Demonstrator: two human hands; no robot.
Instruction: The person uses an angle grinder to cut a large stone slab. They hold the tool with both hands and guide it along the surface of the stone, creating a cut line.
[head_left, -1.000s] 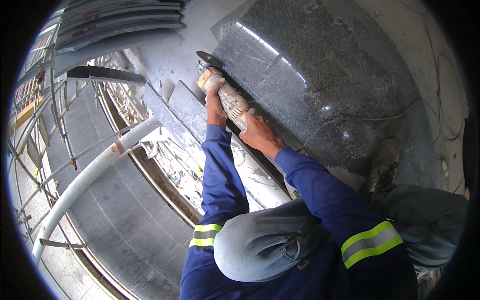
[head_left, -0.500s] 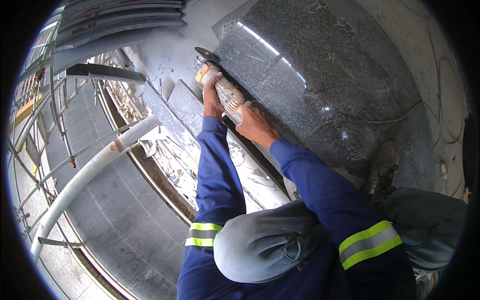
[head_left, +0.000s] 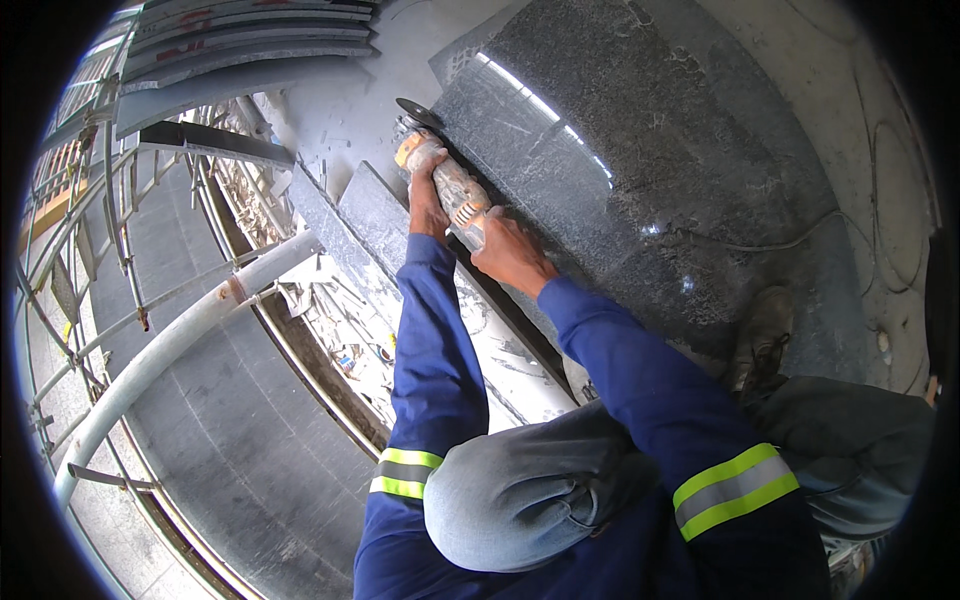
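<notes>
An angle grinder (head_left: 462, 194), dusty grey with orange parts, lies lengthwise between my hands. My left hand (head_left: 427, 200) is closed round its front body, just behind the head. At the rear, my right hand (head_left: 507, 248) grips the handle. The dark cutting disc (head_left: 418, 111) stands at the left edge of a polished dark stone slab (head_left: 560, 170); whether it touches the stone I cannot tell. Pale dust hangs in the air around the disc.
Dark slabs (head_left: 250, 45) lie stacked at the far left. A thick pale pipe (head_left: 180, 345) and scaffold tubes run along the left, above a lower level. Narrow stone strips (head_left: 370, 215) lie beside the grinder. A cord (head_left: 790, 243) crosses the slab; my shoe (head_left: 765, 340) rests at right.
The grinder and both hands stay nearly in place. The whole view has shifted slightly, and the dust near the stacked slabs looks a little different.
</notes>
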